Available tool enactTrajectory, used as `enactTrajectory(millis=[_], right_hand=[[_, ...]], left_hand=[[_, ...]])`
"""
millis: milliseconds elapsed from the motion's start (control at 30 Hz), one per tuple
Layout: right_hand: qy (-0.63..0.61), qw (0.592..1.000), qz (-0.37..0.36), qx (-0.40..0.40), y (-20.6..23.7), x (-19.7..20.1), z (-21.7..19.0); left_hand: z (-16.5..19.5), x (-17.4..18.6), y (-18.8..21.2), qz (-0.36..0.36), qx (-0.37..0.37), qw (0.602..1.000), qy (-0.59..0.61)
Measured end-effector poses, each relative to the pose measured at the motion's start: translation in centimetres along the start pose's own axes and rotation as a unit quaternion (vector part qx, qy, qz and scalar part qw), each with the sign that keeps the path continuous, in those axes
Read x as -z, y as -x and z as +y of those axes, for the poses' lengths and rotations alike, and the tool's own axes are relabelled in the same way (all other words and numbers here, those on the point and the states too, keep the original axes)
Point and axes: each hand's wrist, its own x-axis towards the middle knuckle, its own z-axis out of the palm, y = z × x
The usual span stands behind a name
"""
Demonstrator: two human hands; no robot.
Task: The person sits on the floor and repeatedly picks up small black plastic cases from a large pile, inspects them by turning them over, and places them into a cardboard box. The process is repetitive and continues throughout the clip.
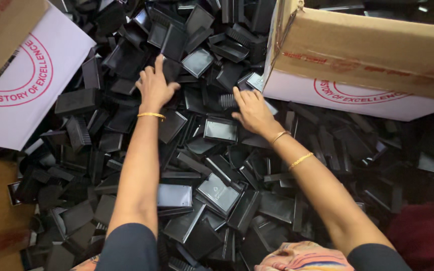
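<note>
Right carton (367, 55) cut off at edge
</note>
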Motion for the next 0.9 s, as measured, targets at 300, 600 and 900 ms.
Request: enactTrajectory(millis=[300, 600, 900], right_hand=[[-0.024, 0.979, -0.198, -0.039, 2.3, -1.5, -2.0], [-0.374, 0.925, -0.018, -0.066, 7.7, 2.0, -3.1], [-0.769, 0.596, 0.142, -0.184, 10.3, 4.0, -2.8]], left_hand=[[1.3, 1.0, 4.6, 0.107, -0.064, 0.954, -0.274], [7.0, -7.1, 6.1, 0.185, -0.362, 0.889, -0.211], [11.1, -0.1, 11.8, -0.245, -0.193, 0.762, 0.567]])
